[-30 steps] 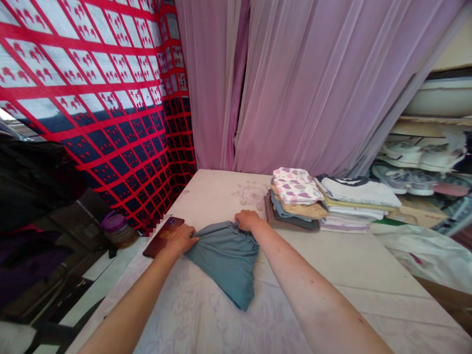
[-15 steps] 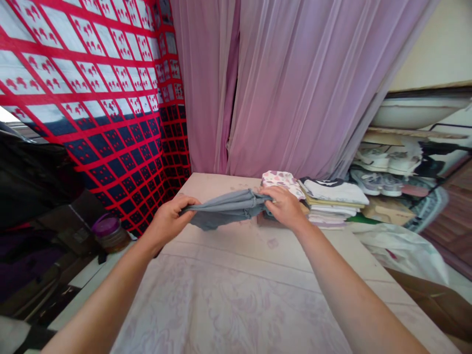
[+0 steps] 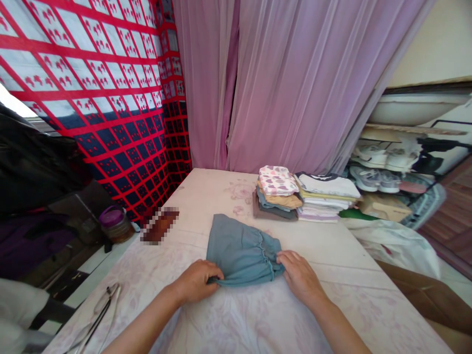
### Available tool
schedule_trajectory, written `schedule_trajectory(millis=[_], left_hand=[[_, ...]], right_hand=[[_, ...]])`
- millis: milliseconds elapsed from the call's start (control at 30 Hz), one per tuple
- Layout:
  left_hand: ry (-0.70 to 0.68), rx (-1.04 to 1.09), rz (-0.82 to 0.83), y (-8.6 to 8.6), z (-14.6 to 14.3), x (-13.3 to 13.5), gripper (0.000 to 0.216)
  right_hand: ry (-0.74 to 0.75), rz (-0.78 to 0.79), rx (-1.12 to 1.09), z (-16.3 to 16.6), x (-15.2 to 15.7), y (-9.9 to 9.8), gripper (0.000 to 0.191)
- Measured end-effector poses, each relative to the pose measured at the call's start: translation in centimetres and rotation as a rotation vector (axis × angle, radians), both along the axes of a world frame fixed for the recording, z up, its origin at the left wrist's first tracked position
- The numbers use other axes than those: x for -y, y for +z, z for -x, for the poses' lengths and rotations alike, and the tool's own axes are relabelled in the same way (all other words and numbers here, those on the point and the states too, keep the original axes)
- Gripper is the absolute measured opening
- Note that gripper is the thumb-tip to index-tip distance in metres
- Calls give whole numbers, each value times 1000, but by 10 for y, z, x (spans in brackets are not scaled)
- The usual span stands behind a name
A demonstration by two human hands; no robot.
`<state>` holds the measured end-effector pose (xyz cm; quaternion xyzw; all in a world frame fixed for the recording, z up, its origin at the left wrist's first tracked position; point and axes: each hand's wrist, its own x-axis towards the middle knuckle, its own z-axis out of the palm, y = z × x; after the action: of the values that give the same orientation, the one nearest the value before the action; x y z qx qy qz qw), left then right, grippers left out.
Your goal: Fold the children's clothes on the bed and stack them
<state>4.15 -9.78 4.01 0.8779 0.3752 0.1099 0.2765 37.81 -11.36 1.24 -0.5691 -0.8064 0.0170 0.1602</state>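
Note:
A blue-grey garment lies folded on the cloth-covered table, its gathered, elastic-looking edge towards the right; it could be small shorts, but the kind is not certain. My left hand pinches its near left corner. At the gathered edge, my right hand grips the near right corner between thumb and fingers. Beyond the garment stands a stack of small folded clothes, topped by a white piece with a heart-like print. Right beside it is a second stack, with a white and dark shirt on top.
Glasses with a dark cord lie at the table's left edge. A blurred-out reddish-brown item rests farther back. A purple-lidded jar stands left of the table. Pink curtains hang behind; shelves with shoes are at right.
The garment has come down from being held stretched above the table and now lies flat, nearer to me. Both hands moved down and towards me with it, keeping their grip.

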Motion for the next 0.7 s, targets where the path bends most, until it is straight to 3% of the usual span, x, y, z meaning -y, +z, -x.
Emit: schedule_trajectory(millis=[167,233,333,400,467,600,700], left_hand=[[41,15,352,11,6,-19,27],[136,70,311,10,6,-38,28],[426,81,98,6,2,-77,23],[605,41,8,2,-2,-102,27],[699,11,-5,-2,-6,-122,34],[749,-51,29,-10,-10,-143,39],[757,-96,57,-11,-14,-151,44]], right_hand=[[-114,178,100,12,-4,41,44],[-147,134,68,25,-17,58,38],[-69,-2,-52,55,-45,68,35],[21,-57,-84,76,-64,59,38],[81,-14,-40,89,-76,41,44],[50,176,37,89,-80,4,51],[42,214,40,83,-78,-5,52]])
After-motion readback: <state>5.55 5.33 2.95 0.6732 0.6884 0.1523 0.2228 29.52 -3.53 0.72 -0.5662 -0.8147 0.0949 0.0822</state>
